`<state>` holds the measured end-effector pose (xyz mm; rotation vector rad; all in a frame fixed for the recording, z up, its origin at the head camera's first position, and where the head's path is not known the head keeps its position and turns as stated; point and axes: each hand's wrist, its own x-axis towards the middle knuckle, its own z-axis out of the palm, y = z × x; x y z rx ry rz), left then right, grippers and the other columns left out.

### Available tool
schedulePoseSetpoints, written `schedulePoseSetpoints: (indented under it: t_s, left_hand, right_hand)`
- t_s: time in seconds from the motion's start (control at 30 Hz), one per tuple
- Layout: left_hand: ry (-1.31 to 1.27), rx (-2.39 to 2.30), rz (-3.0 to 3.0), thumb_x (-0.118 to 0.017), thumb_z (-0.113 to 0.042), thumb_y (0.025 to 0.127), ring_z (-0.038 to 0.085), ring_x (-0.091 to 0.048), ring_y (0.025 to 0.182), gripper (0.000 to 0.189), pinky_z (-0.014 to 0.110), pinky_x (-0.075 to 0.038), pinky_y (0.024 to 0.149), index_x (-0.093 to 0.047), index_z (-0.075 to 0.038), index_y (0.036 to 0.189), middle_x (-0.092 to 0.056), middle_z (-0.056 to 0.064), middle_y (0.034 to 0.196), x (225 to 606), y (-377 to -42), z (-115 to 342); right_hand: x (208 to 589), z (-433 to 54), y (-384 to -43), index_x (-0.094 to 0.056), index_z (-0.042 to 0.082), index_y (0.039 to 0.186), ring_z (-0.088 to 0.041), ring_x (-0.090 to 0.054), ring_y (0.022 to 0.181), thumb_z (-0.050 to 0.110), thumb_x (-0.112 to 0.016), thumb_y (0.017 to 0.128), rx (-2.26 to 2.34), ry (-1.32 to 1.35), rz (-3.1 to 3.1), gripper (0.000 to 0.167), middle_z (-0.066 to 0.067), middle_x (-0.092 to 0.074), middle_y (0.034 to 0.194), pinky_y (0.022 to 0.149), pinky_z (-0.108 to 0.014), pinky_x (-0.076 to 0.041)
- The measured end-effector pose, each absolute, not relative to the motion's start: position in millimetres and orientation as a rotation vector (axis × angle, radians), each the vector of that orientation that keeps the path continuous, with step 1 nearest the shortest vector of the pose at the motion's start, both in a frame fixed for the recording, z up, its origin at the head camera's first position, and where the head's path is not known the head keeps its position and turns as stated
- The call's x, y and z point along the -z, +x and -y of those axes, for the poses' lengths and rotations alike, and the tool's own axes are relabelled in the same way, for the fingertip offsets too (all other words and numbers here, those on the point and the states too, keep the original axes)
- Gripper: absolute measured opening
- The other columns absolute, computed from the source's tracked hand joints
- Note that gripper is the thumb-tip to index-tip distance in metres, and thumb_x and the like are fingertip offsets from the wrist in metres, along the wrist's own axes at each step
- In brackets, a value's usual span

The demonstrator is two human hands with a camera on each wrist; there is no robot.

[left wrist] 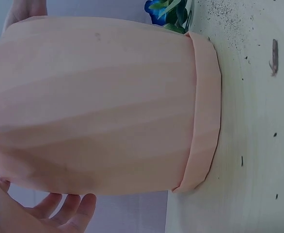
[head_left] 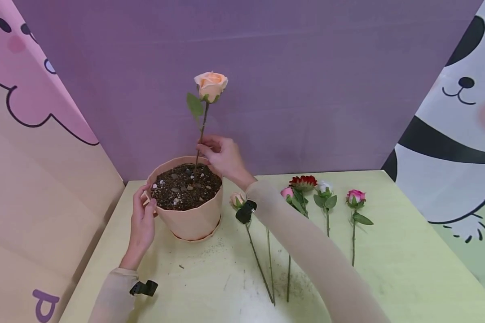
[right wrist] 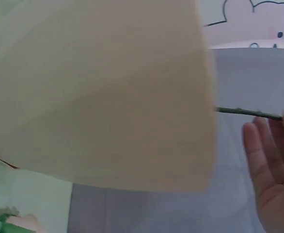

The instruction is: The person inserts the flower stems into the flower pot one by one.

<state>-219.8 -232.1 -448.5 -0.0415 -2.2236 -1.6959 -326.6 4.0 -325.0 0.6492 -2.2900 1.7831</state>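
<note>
A peach rose point(head_left: 211, 85) stands upright, tilted slightly right, its stem running down into the dark soil point(head_left: 178, 190) of a pale pink flowerpot point(head_left: 194, 220). My right hand point(head_left: 226, 159) pinches the stem just above the pot's back rim; the right wrist view shows the thumb against the green stem point(right wrist: 248, 112). With my left hand point(head_left: 143, 220) I grip the pot's left rim. In the left wrist view, several of its fingers point(left wrist: 67, 213) lie along the pot's side. The stem's lower end is hidden in the soil.
Several cut flowers lie to the right: another peach rose point(head_left: 237, 199), a red flower point(head_left: 304, 183), a white one point(head_left: 324, 186), a pink rose point(head_left: 355, 197). A blue flower point(left wrist: 156, 13) shows behind the pot. Soil crumbs dot the table point(head_left: 202, 282); a purple backdrop point(head_left: 307, 89) stands behind.
</note>
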Motion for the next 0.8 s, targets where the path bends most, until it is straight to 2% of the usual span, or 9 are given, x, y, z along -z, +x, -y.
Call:
schedulePoseSetpoints:
  t_s: [0.13,0.3,0.4,0.5,0.63,0.8]
  left_hand:
    - [-0.044,1.694,2.219,-0.033,-0.023,0.115,0.03,-0.052,0.139,0.051,0.012,-0.046,0.094,-0.028,-0.019,0.166,-0.041,0.017,0.163,450,-220,231]
    - [-0.061,1.669,2.224,-0.032,-0.023,0.116,0.033,-0.052,0.14,0.051,0.013,-0.045,0.094,-0.027,-0.019,0.166,-0.042,0.018,0.161,451,-220,232]
    - [-0.056,1.669,2.219,-0.032,-0.023,0.116,0.034,-0.051,0.141,0.051,0.013,-0.044,0.094,-0.026,-0.019,0.166,-0.042,0.019,0.162,451,-219,232]
    - [-0.052,1.675,2.211,-0.032,-0.022,0.115,0.036,-0.05,0.143,0.051,0.012,-0.044,0.094,-0.027,-0.019,0.166,-0.041,0.019,0.163,451,-219,232]
    - [-0.068,1.683,2.206,-0.033,-0.022,0.115,0.036,-0.049,0.144,0.051,0.012,-0.044,0.094,-0.027,-0.018,0.166,-0.039,0.019,0.164,451,-219,232]
    - [-0.065,1.68,2.208,-0.032,-0.023,0.116,0.035,-0.05,0.143,0.051,0.012,-0.044,0.093,-0.027,-0.019,0.166,-0.04,0.018,0.164,452,-219,231]
  right_hand:
    - [332,-1,-325,-0.076,0.002,0.117,-0.043,-0.076,0.095,0.015,-0.07,0.104,-1.829,0.647,2.201,0.019,-0.019,-0.08,0.109,0.076,-0.054,-0.063]
    - [336,3,-325,-0.076,0.002,0.119,-0.038,-0.078,0.09,0.013,-0.068,0.105,-1.794,0.692,2.203,0.019,-0.019,-0.08,0.112,0.076,-0.052,-0.064]
    - [339,6,-324,-0.073,0.002,0.122,-0.042,-0.077,0.094,0.011,-0.065,0.106,-1.761,0.761,2.255,0.019,-0.02,-0.079,0.114,0.08,-0.055,-0.063]
    - [341,7,-324,-0.071,0.005,0.122,-0.036,-0.078,0.097,0.011,-0.064,0.107,-1.668,0.816,2.293,0.018,-0.017,-0.079,0.115,0.081,-0.047,-0.064]
    - [339,6,-322,-0.07,0.007,0.122,-0.031,-0.079,0.096,0.012,-0.062,0.108,-1.529,0.803,2.304,0.017,-0.016,-0.08,0.115,0.08,-0.031,-0.063]
    - [337,5,-319,-0.07,0.005,0.124,-0.029,-0.079,0.091,0.012,-0.061,0.108,-1.529,0.762,2.269,0.019,-0.017,-0.079,0.113,0.078,-0.029,-0.063]
